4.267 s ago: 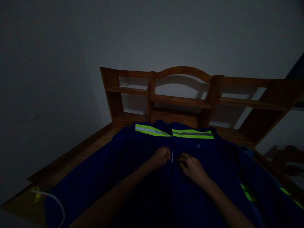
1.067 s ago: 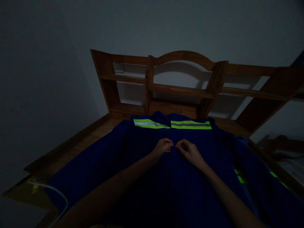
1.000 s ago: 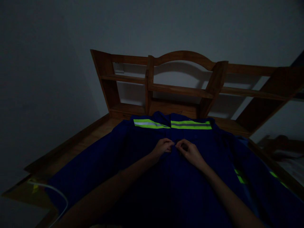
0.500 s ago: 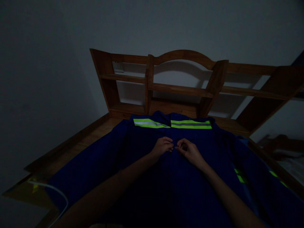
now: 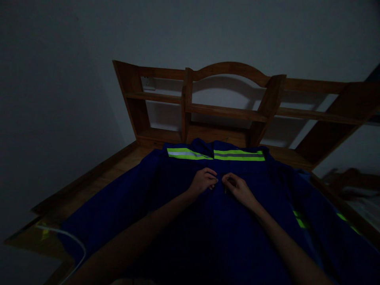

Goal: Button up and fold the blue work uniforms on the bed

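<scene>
A dark blue work jacket [image 5: 184, 221] lies spread with its front up, its collar at the far end. Yellow-green reflective bands [image 5: 239, 155] cross its chest. Over the centre front, just below these bands, my left hand [image 5: 204, 181] has its fingers curled and closed at the cloth. Close by on the right, my right hand [image 5: 236, 187] is closed with thumb and forefinger pinched together. A tiny yellowish thing [image 5: 225, 190] shows beneath its fingertips, too dim and small to name. What lies inside either grip is hidden.
A wooden shelf unit [image 5: 228, 113] stands against the wall behind the jacket. The wooden tabletop [image 5: 118, 164] shows at the left. A white cable [image 5: 77, 240] curves past the left sleeve, near a yellowish surface [image 5: 38, 241]. The light is dim.
My right hand's thumb and forefinger have drawn together, and the hand has shifted slightly right. The small yellowish thing now shows below it. My left hand has barely moved.
</scene>
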Demonstrator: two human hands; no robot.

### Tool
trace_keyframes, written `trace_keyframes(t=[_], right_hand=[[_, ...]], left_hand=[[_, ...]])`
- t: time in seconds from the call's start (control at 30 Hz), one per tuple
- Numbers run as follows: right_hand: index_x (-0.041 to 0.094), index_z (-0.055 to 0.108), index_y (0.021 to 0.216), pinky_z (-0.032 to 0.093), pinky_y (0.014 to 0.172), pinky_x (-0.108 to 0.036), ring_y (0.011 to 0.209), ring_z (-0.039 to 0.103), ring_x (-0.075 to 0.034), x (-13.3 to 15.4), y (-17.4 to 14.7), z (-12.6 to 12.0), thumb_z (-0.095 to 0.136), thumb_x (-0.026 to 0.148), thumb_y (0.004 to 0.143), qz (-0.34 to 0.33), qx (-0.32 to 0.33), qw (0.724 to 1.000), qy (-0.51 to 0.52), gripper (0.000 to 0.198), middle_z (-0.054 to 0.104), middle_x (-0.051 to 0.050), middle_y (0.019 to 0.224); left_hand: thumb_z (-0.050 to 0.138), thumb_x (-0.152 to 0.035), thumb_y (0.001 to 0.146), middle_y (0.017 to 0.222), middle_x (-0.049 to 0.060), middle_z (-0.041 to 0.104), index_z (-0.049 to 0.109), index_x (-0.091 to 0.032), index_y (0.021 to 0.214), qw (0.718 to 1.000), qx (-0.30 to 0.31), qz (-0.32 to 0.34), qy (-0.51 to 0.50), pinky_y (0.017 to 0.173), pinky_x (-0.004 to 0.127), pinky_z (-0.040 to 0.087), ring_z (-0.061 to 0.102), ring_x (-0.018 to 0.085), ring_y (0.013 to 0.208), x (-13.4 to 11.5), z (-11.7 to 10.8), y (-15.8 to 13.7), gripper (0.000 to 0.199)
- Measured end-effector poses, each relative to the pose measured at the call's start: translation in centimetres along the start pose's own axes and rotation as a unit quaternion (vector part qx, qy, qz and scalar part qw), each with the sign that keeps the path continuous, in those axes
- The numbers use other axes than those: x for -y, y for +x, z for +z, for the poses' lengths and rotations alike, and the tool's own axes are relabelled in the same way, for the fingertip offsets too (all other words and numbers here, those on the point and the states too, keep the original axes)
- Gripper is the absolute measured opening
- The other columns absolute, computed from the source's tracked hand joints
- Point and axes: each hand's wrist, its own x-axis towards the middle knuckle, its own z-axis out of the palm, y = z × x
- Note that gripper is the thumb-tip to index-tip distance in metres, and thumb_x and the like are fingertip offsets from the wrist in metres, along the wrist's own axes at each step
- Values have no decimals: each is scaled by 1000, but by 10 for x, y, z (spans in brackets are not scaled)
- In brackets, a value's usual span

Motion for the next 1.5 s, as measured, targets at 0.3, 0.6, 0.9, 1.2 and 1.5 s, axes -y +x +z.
trace_keyframes(t=[0.3, 0.6, 0.9, 1.2, 1.5], right_hand=[[20, 56, 90, 42, 55, -23, 58, 57, -13, 10, -4, -1, 43, 40, 89, -7, -1, 1000, -26, 24, 60, 0, 68], [20, 56, 88, 43, 58, -23, 61, 56, -12, 13, -5, -1, 43, 36, 89, -36, 0, 998, -55, 21, 60, -1, 75], [21, 55, 89, 43, 59, -23, 62, 55, -12, 16, -5, -2, 42, 31, 88, -41, 9, 997, -61, 17, 58, 0, 73], [22, 55, 89, 42, 58, -23, 60, 56, -12, 16, -5, -2, 42, 36, 89, -38, 9, 998, -55, 20, 59, 1, 69], [22, 56, 91, 41, 55, -23, 57, 57, -12, 13, -5, -5, 40, 35, 90, -12, -12, 998, -53, 21, 59, 2, 66]], left_hand=[[77, -25, 59, 77, 0, 61, 57, -13, 85, 996, -21, 36, 77, 35, 17, 39, 52, 6, 40, 18, -1, 6, 35], [73, -21, 64, 90, 6, 65, 62, -11, 94, 994, -29, 9, 106, 38, 18, 40, 51, 5, 40, 19, 1, 7, 34], [62, -14, 70, 94, 5, 64, 61, -14, 95, 990, -27, 29, 133, 40, 15, 36, 49, 3, 40, 22, 2, 8, 25], [60, -12, 71, 88, 3, 62, 60, -18, 91, 980, -44, 63, 181, 52, 17, 39, 52, 8, 58, 16, 6, 3, 21], [59, -16, 74, 75, 0, 61, 58, -19, 90, 964, -56, 99, 241, 59, 20, 39, 54, 11, 62, 9, 6, -1, 16]])
